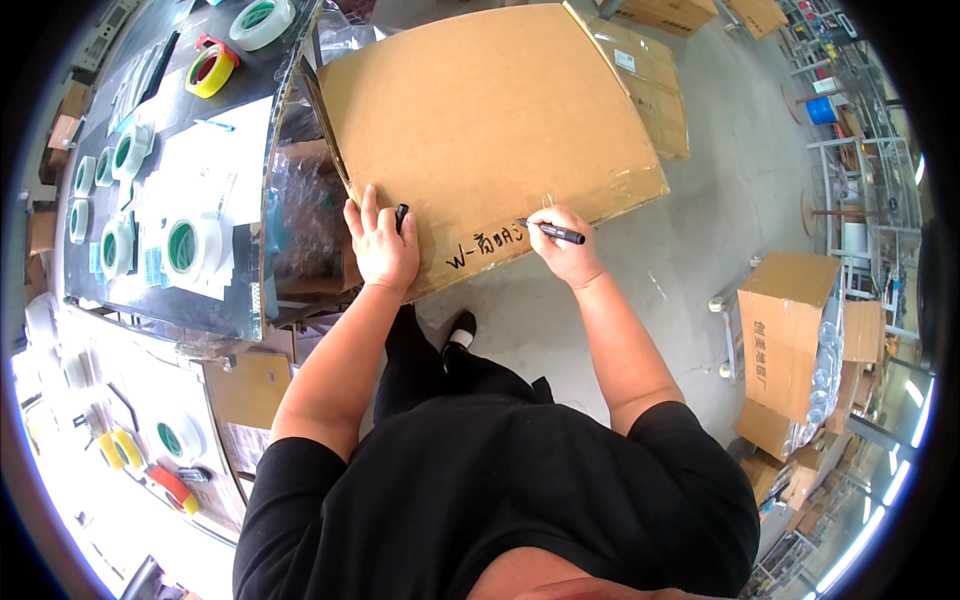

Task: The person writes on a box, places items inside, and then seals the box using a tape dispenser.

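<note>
A large brown cardboard box (480, 110) lies before me, its near edge slanting up to the right. My right hand (566, 250) grips a black marker (556, 232), whose tip points left at the box near its near edge. Dark handwritten marks (482, 247) run along that edge, just left of the marker tip. My left hand (384, 245) rests on the box's near left corner with some fingers stretched out. Between its thumb and a finger is a small black marker cap (401, 216).
On the left, a dark worktable (238, 300) bears papers, several tape rolls (187, 248) and a yellow tape roll (211, 72). Another carton (640, 90) lies beyond the box. At right stand stacked cartons (785, 335) beside metal racks (850, 165).
</note>
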`<state>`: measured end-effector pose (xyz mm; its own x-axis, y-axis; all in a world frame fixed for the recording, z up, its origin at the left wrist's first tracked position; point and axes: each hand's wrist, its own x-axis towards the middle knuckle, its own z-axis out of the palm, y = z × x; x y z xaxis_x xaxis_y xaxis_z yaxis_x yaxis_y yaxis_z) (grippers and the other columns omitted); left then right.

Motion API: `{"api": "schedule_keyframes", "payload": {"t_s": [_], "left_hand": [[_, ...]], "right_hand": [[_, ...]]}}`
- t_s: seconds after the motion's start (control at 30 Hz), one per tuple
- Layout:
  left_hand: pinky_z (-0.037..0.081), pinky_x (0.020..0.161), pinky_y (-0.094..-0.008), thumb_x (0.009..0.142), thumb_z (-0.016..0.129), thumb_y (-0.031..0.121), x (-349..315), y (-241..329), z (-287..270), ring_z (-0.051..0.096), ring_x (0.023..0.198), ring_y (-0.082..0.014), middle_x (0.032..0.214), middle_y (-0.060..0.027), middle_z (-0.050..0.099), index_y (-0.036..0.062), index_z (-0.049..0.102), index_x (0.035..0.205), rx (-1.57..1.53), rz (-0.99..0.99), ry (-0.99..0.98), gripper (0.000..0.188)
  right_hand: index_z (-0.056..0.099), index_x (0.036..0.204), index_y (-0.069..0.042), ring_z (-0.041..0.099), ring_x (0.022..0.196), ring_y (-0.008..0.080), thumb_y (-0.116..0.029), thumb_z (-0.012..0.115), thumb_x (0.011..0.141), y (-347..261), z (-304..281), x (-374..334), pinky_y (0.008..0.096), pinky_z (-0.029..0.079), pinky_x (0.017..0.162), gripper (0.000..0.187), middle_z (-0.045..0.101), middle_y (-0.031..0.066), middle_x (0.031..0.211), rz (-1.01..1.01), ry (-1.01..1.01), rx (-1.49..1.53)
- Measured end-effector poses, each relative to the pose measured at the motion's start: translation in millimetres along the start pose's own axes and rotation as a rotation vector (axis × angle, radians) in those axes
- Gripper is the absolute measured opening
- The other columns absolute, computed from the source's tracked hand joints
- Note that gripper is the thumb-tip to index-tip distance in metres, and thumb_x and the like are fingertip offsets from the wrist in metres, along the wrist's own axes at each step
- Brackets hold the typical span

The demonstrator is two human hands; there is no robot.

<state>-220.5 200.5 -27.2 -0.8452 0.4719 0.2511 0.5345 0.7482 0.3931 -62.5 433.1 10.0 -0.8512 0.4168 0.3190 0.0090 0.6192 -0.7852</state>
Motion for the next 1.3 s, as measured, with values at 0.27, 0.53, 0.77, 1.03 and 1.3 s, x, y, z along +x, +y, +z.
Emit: {"api": "schedule_keyframes", "payload": {"t_s": [0.27,0.53,0.77,1.03,1.3], "left_hand": [[0.029,0.111,-0.0517,0.090,0.061,0.028,1,3,0,0.028,0.134,-0.0522,0.145,-0.0192,0.040,-0.0009,0.061,0.102,-0.009,-0.009,-0.015,0.031],[0.031,0.109,-0.0528,0.089,0.062,0.030,1,2,2,0.028,0.133,-0.0533,0.144,-0.0202,0.042,0.0000,0.061,0.099,-0.010,0.011,0.016,0.032],[0.029,0.110,-0.0519,0.090,0.060,0.027,1,5,-3,0.028,0.133,-0.0528,0.144,-0.0206,0.041,-0.0018,0.060,0.100,-0.011,0.012,-0.003,0.031],[0.031,0.110,-0.0519,0.090,0.061,0.030,0,2,1,0.027,0.134,-0.0527,0.145,-0.0201,0.040,-0.0009,0.061,0.100,-0.007,0.020,0.009,0.032],[0.032,0.109,-0.0521,0.089,0.061,0.031,1,3,2,0.027,0.135,-0.0525,0.146,-0.0190,0.040,0.0009,0.061,0.101,0.017,0.017,-0.005,0.032]], "right_hand": [[0.063,0.084,-0.008,0.060,0.065,0.0210,-0.010,0.069,0.079,11,2,-6,0.0316,0.049,0.060,0.008,0.063,0.0063,0.074,0.096,0.084,0.039],[0.063,0.083,-0.007,0.057,0.059,0.0169,-0.012,0.068,0.080,13,2,-7,0.0299,0.048,0.057,0.008,0.062,0.0056,0.070,0.043,0.077,0.042],[0.063,0.082,-0.007,0.056,0.058,0.0152,-0.012,0.069,0.079,6,-3,-8,0.0296,0.047,0.056,0.008,0.061,0.0054,0.069,0.139,0.073,0.067],[0.062,0.080,-0.007,0.058,0.061,0.0179,-0.010,0.069,0.077,16,-2,-10,0.0314,0.048,0.058,0.007,0.061,0.0063,0.070,-0.031,0.061,0.036],[0.062,0.080,-0.007,0.057,0.061,0.0172,-0.009,0.067,0.078,30,-2,-15,0.0303,0.048,0.059,0.007,0.062,0.0072,0.074,0.021,0.094,0.124]]}}
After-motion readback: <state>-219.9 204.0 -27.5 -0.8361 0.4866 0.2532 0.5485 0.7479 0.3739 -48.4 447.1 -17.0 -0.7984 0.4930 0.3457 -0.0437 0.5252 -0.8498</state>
